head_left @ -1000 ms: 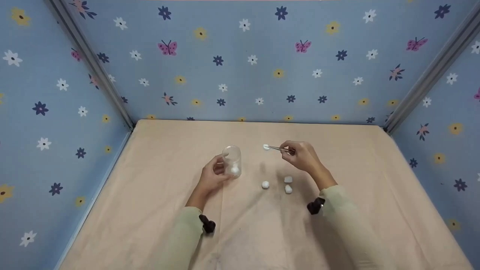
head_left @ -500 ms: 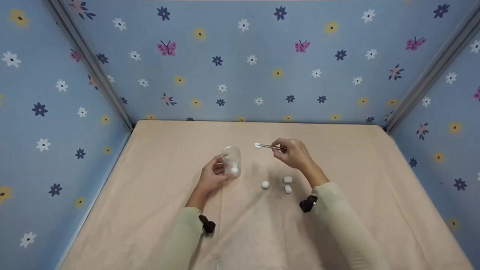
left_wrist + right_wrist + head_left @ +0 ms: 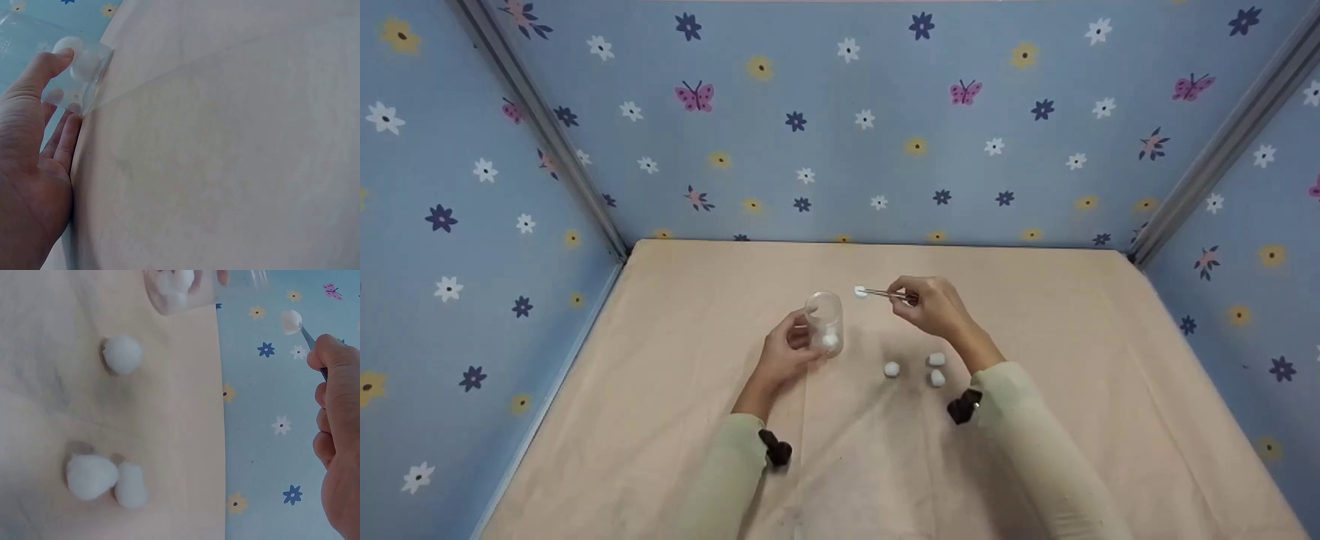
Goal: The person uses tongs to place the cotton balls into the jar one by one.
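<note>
My left hand (image 3: 787,350) grips a clear plastic cup (image 3: 824,315) that stands upright on the cloth; its thumb and fingers wrap the lower wall. White cotton balls (image 3: 76,56) lie at the bottom of the cup. In my right hand (image 3: 934,306) is a pair of metal tweezers (image 3: 879,292), pinched between thumb and fingers. The tweezers' tips hold one cotton ball (image 3: 291,322), raised just right of the cup's rim and apart from it. Three more cotton balls lie on the cloth: a single one (image 3: 892,369), and a pair (image 3: 93,477) touching or nearly touching below my right hand.
A beige cloth (image 3: 697,300) with creases covers the table. Blue panels (image 3: 840,135) printed with flowers and butterflies stand behind and at both sides, with grey metal posts (image 3: 540,120) at the corners. Each sleeve carries a small black camera (image 3: 964,406).
My right hand has moved left with the tweezers and the cotton ball, from well right of the cup to close beside its rim. The left hand and the cup have stayed put.
</note>
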`<state>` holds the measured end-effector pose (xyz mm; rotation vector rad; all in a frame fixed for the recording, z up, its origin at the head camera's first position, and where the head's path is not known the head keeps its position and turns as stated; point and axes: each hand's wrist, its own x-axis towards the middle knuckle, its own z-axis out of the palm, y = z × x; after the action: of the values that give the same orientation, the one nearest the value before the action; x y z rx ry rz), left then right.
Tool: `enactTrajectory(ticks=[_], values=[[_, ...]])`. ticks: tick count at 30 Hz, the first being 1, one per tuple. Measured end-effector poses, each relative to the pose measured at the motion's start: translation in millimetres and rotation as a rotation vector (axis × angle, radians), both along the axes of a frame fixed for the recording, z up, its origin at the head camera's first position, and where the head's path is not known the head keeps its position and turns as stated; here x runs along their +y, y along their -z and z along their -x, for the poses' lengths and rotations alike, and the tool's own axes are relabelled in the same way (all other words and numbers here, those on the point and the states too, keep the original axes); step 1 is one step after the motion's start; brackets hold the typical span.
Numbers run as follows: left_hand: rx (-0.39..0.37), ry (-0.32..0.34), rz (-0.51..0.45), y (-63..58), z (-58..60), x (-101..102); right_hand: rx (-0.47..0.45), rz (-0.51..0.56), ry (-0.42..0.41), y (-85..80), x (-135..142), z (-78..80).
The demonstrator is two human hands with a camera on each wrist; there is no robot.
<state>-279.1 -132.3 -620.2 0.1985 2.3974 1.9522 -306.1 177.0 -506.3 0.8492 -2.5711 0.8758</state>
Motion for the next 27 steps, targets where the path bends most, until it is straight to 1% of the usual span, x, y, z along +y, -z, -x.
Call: enactTrajectory(ticks=[9, 14, 21, 27], values=[[-0.003, 0.007, -0.014, -0.9, -0.3, 0, 0.03, -0.001, -0.023, -1.9, -14, 1.7], [0.001, 0.003, -0.004, -0.1, -0.6, 1, 0.056, -0.001, -0.045, -3.3, -23, 1.1], [-0.001, -0.005, 0.013, 0.4, -0.3, 1, 0.052, -0.003, -0.065, -4.7, -34, 1.7], [-0.002, -0.002, 0.015, -0.2, -1.1, 1, 0.051, 0.006, -0.063, -4.0, -38, 1.2]])
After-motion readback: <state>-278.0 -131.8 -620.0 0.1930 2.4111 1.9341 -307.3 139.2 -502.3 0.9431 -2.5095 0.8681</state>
